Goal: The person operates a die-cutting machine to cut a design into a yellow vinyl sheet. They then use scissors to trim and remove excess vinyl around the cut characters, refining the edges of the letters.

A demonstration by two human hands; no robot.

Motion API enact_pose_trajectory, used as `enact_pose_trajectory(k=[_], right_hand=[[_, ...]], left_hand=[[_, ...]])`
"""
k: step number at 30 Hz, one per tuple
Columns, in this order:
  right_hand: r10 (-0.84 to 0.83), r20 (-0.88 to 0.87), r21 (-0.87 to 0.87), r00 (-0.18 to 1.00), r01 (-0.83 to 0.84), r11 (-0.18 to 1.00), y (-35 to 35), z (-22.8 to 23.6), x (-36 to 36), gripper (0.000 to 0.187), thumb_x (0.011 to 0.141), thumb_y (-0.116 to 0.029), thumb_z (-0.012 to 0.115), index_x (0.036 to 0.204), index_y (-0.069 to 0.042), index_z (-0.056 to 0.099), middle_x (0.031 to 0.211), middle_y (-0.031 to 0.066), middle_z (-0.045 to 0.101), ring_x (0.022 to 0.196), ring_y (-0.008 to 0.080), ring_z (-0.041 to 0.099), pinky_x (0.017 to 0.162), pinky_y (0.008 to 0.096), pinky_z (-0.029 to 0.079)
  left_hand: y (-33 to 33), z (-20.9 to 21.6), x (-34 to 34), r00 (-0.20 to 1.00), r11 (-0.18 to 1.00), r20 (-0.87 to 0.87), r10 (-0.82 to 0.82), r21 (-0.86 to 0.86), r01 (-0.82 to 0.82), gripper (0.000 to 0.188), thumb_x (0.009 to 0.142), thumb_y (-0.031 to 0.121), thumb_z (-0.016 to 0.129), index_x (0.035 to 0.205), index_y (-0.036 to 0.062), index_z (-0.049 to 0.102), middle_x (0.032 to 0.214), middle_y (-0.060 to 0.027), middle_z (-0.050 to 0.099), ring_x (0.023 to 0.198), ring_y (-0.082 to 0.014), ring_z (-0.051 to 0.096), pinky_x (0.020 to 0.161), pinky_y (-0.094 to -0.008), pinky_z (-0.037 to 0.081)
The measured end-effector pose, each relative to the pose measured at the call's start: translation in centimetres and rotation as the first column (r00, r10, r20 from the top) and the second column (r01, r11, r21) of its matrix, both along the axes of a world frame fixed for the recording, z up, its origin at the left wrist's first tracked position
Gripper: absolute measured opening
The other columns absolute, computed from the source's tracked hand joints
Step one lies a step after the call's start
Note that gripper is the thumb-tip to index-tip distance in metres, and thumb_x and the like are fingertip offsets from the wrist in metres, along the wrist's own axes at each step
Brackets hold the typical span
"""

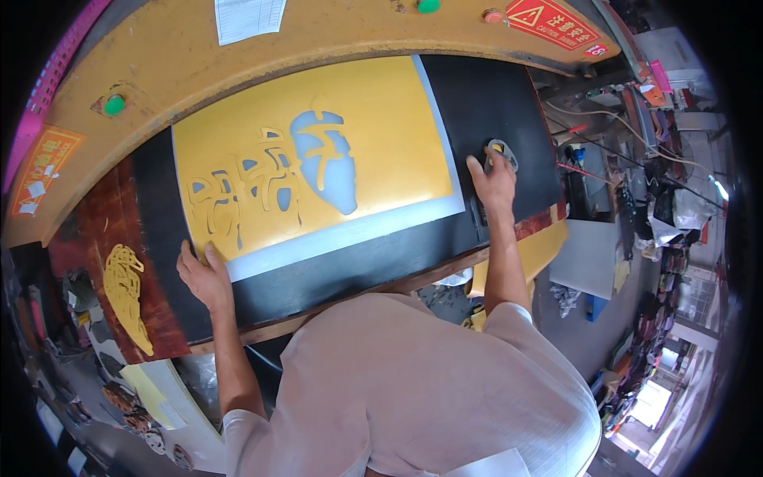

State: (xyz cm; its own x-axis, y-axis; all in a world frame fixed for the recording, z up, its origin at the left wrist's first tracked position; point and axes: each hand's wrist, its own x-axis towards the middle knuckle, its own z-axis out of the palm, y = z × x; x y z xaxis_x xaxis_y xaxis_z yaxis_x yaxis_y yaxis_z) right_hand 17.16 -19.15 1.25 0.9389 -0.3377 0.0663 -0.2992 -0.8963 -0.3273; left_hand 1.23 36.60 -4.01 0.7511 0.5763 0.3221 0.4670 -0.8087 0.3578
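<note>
A large yellow sheet [389,135] with several shapes cut out of it lies over a pale bluish sheet [397,219], which shows along its near and right edges. Both rest on a black mat [334,275]. At the near left corner of the yellow sheet is my left hand [205,278], its fingers spread and the thumb against the corner. Right of the sheets, over the mat, my right hand [497,188] has its fingertips on a small grey oval frame [511,156], a cutting die by its look. Yellow shows inside it. The fingers partly cover it.
A yellow-orange machine beam [334,48] with green buttons [114,104] and red warning labels [552,22] spans the far side. Thin yellow cut pieces [125,298] are heaped on the reddish-brown table end [167,318]. Another yellow sheet [544,253] hangs below the table at right.
</note>
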Motion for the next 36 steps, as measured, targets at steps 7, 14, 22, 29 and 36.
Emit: enact_pose_trajectory(k=[7,14,22,29,36], right_hand=[[-0.147,-0.114,-0.063,0.982,0.141,0.988,-5.5,-4.6,-3.6,0.092,0.074,-0.053,0.084,0.155,-0.019,0.057,0.164,0.0270,0.039,0.148,0.0474,0.043,0.121,0.0504,0.040],[-0.167,0.011,0.108,0.986,0.165,0.980,-3.9,-1.5,-2.3,0.067,0.071,-0.036,0.084,0.132,-0.011,0.076,0.156,0.0201,0.053,0.139,0.0377,0.057,0.117,0.0434,0.046],[0.471,0.252,0.099,0.845,-0.507,0.856,7.8,1.4,1.2,0.057,0.072,-0.029,0.088,0.126,-0.010,0.079,0.149,0.0164,0.061,0.138,0.0378,0.057,0.115,0.0431,0.048],[0.572,0.210,-0.017,0.793,-0.582,0.813,11.9,-0.9,2.5,0.052,0.083,-0.037,0.083,0.128,-0.012,0.078,0.152,0.0203,0.058,0.140,0.0418,0.053,0.117,0.0444,0.045],[0.214,0.292,0.320,0.932,-0.306,0.897,0.3,-1.0,-4.4,0.032,0.093,-0.023,0.074,0.117,-0.002,0.079,0.127,0.0205,0.074,0.120,0.0352,0.070,0.107,0.0397,0.053]], left_hand=[[-1.2,-2.6,-1.1,0.994,0.994,-0.079,-0.072,0.080,0.078,0.049,0.107,0.028,0.052,0.151,0.0067,0.055,0.146,-0.0201,0.058,0.128,-0.0405,0.058,0.105,-0.0508,0.047],[-1.3,-2.5,-0.9,0.998,0.994,-0.058,-0.018,0.103,0.024,0.048,0.107,0.026,0.053,0.150,0.0078,0.057,0.143,-0.0182,0.059,0.125,-0.0390,0.060,0.102,-0.0499,0.048],[-1.3,-2.0,-0.7,0.992,0.999,-0.123,-0.029,0.023,0.032,0.049,0.104,0.022,0.056,0.150,0.0070,0.055,0.145,-0.0207,0.057,0.127,-0.0394,0.057,0.105,-0.0520,0.045],[-7.9,2.9,-10.8,0.908,0.924,0.253,-0.334,-0.103,0.369,0.041,0.103,0.010,0.058,0.142,-0.0025,0.057,0.140,-0.0303,0.058,0.127,-0.0477,0.055,0.112,-0.0535,0.043],[-12.0,-2.3,-12.9,0.893,0.894,0.044,-0.448,0.022,0.447,0.017,0.096,0.023,0.070,0.086,0.0101,0.066,0.085,-0.0088,0.064,0.080,-0.0340,0.063,0.070,-0.0479,0.049]])
